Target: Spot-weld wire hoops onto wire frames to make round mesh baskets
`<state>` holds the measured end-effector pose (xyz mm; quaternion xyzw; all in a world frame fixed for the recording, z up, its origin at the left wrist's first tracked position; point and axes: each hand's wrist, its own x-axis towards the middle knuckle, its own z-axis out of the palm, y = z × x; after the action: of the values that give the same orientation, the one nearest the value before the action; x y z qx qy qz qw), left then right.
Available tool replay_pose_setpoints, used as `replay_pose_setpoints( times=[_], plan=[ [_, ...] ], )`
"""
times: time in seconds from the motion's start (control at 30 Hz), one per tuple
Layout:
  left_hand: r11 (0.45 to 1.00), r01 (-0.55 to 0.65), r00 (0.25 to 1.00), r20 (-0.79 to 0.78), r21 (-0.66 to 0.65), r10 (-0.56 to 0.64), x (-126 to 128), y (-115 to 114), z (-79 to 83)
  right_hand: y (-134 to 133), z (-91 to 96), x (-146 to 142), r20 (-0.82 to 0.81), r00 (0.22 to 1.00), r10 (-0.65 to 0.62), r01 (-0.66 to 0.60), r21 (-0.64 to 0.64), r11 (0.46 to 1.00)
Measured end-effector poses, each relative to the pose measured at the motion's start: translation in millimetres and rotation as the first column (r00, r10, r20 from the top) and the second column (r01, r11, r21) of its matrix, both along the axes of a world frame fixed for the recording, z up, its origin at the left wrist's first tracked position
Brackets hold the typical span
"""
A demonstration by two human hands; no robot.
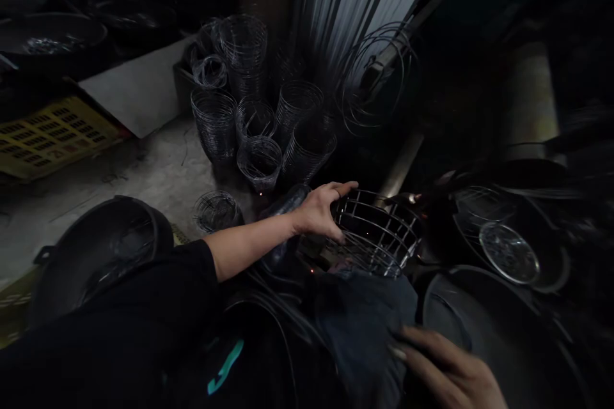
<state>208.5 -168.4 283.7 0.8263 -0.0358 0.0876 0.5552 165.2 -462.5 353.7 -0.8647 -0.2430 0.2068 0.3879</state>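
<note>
My left hand (320,209) reaches across with thumb and fingers around the near left rim of a round wire basket (384,220). The basket is an open grid of metal rods, tilted over dark machinery that is hard to make out. Small orange sparks glow around it. My right hand (453,367), slightly blurred, is low at the right with its fingers stretched out and apart. Its fingertips are beside a dark blue cloth (364,319), possibly clothing over my leg; contact cannot be told. I see nothing held in that hand.
Stacks of wire baskets (214,124) stand on the concrete floor ahead. A black tub (158,220) is at the left, and another tub (484,275) at the right. Wire coils (345,89) hang near a metal bar. A yellow crate (57,134) lies far left.
</note>
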Motion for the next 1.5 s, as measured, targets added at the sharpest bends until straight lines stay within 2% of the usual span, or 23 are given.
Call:
replay_pose_setpoints(
  times=[0.07,0.13,0.2,0.27,0.33,0.4,0.47,0.57,0.67,0.77,1.07,1.27,1.5],
  plan=[
    [0.989,0.022,1.0,0.008,0.145,-0.024,-13,-8,11.5,29,20.1,12,-0.021,1.0,0.019,-0.018,0.041,0.999],
    [0.968,0.051,0.999,0.005,0.245,-0.053,-21,-16,18.0,54,27.6,26,-0.07,0.994,0.086,-0.084,0.03,0.996],
    [0.954,0.077,0.997,0.007,0.291,-0.082,-24,-22,20.8,69,23.5,38,0.004,0.995,0.099,-0.099,-0.038,0.994],
    [0.952,0.083,0.996,0.014,0.296,-0.092,-24,-24,21.6,75,13.1,45,0.196,0.971,0.14,-0.108,-0.165,0.98],
    [0.956,0.075,0.996,0.019,0.283,-0.083,-21,-24,21.5,74,2.3,47,0.413,0.877,0.245,-0.122,-0.303,0.945],
    [0.962,0.065,0.997,0.025,0.266,-0.074,-17,-24,21.3,71,-6.2,45,0.572,0.744,0.345,-0.129,-0.384,0.914],
    [0.968,0.065,0.996,0.037,0.243,-0.076,-12,-23,21.7,67,-12.2,44,0.687,0.639,0.347,-0.131,-0.347,0.929],
    [0.975,0.06,0.995,0.062,0.215,-0.075,-3,-24,23.0,64,-17.6,49,0.781,0.576,0.241,-0.182,-0.165,0.969],
    [0.976,0.046,0.995,0.079,0.211,-0.064,6,-27,24.1,62,-19.2,57,0.806,0.569,0.166,-0.187,-0.07,0.98],
    [0.977,0.034,0.994,0.092,0.208,-0.054,13,-28,24.1,61,-19.1,64,0.819,0.555,0.147,-0.19,-0.047,0.981],
    [0.985,0.005,0.994,0.109,0.17,-0.024,34,-28,27.6,59,-14.0,90,0.804,0.577,0.144,-0.217,-0.019,0.976],
    [0.986,0.006,0.999,0.04,0.168,-0.013,46,-29,32.7,58,-10.8,105,0.757,0.641,0.125,-0.171,-0.018,0.985],
    [0.974,0.021,0.998,0.057,0.225,-0.035,50,-27,33.5,59,-14.4,107,0.717,0.692,0.084,-0.15,0.029,0.988]
  ],
)
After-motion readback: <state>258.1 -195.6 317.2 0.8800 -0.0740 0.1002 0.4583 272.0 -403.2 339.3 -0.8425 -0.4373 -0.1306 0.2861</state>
